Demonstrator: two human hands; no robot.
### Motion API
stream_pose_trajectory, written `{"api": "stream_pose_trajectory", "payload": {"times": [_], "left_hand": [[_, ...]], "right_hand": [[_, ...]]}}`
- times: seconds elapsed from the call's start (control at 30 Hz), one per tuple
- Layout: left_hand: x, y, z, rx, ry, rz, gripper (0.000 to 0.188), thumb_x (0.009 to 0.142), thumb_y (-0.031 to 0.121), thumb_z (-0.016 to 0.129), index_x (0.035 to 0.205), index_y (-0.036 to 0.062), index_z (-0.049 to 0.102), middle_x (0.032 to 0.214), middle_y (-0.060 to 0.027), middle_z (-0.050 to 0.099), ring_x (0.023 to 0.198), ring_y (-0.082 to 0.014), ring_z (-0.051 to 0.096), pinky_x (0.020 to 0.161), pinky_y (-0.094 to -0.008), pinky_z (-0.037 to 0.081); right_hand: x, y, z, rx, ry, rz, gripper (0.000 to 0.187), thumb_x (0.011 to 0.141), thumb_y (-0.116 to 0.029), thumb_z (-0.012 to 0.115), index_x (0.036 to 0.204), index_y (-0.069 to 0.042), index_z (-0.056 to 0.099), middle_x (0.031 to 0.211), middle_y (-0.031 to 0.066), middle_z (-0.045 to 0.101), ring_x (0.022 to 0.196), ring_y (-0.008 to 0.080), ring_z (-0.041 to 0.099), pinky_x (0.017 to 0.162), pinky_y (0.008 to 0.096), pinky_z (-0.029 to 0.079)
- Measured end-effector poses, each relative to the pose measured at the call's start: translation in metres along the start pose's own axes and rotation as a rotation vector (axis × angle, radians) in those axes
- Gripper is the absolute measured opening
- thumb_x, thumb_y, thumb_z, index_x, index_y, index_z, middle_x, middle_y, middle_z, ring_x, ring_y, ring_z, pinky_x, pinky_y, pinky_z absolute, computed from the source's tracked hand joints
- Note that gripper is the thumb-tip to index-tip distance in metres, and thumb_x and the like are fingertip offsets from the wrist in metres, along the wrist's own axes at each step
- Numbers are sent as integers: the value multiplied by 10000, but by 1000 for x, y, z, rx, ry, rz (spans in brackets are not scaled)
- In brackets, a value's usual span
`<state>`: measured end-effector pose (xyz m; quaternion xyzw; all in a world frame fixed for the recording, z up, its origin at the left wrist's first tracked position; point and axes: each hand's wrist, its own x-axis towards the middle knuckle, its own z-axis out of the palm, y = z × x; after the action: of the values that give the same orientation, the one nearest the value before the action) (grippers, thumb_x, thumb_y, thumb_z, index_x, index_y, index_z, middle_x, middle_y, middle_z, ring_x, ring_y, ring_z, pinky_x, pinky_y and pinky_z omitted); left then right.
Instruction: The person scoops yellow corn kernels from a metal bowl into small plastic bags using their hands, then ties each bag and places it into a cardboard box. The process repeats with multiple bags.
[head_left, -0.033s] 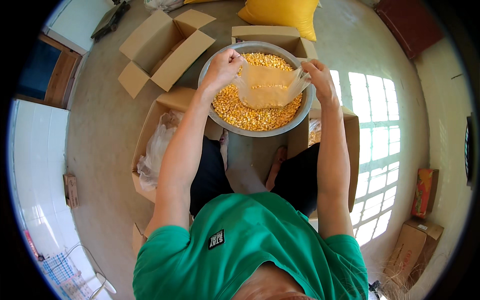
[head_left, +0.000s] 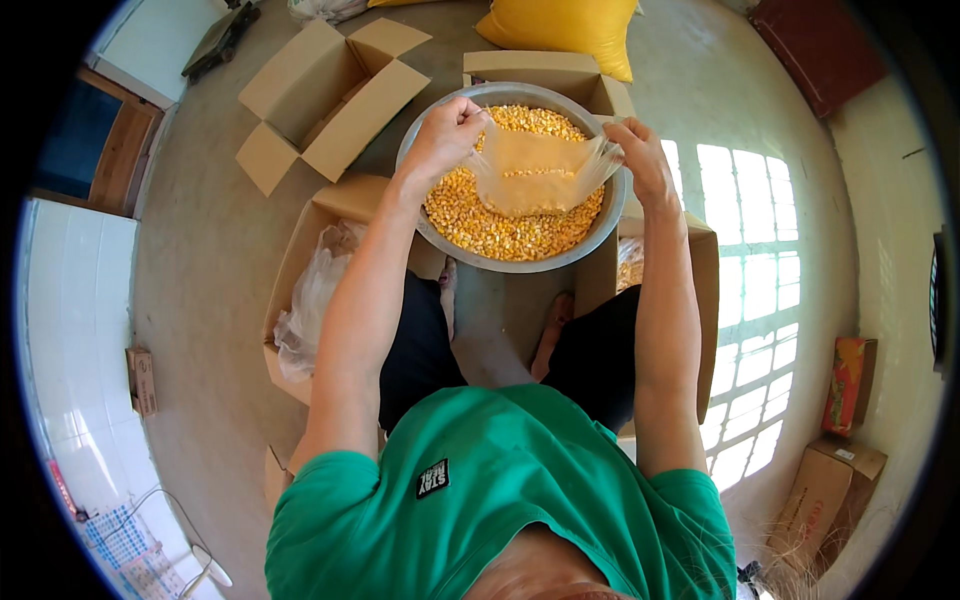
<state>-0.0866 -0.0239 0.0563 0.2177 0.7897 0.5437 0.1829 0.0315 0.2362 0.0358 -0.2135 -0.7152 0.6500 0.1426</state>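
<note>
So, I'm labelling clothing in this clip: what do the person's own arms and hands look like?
The left hand and right hand are bare, with no gloves or watch visible. Both forearms are uncovered too, below short green sleeves.

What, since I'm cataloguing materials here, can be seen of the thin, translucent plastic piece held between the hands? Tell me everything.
The thin, translucent plastic piece looks soft and hazy, tan-tinged, wrinkled toward its ends. The bare left hand pinches one end, the bare right hand the other; between them its lower edge sags in a curve. It hangs over the yellow corn kernels in the round, grey metal basin, partly veiling them. Whether it is a bag or sheet, or touches the kernels, I cannot tell.
</note>
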Motion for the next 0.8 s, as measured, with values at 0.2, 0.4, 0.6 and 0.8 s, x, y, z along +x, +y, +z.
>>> {"api": "stream_pose_trajectory", "payload": {"times": [0.2,0.4,0.6,0.8], "left_hand": [[3,-9,-3,-149,-140,71,124,926,200,577,935,77,567,865,4,594,783,-72,527,736,-244,439],[4,-7,18,-576,-189,36,116,960,192,519,1012,88,513,906,-22,608,832,-104,564,800,-269,442],[10,-8,29,-357,-44,-16,120,958,182,501,944,67,531,805,-18,586,730,-101,551,681,-258,457],[17,-3,45,-72,106,144,171,916,177,576,838,26,559,717,0,554,649,-72,509,605,-246,446]], "right_hand": [[-5,-7,5,172,-116,-19,194,879,-222,599,916,-32,606,810,25,627,771,80,515,707,241,404],[8,15,4,383,-180,9,144,922,-168,539,867,-40,575,799,38,612,689,105,534,709,255,448],[6,13,20,366,-220,-17,139,932,-157,527,927,-30,584,808,41,603,736,121,576,716,243,463],[-16,-6,49,26,-260,-187,205,937,-185,540,1071,-37,588,908,32,612,897,105,581,769,238,439]]}}
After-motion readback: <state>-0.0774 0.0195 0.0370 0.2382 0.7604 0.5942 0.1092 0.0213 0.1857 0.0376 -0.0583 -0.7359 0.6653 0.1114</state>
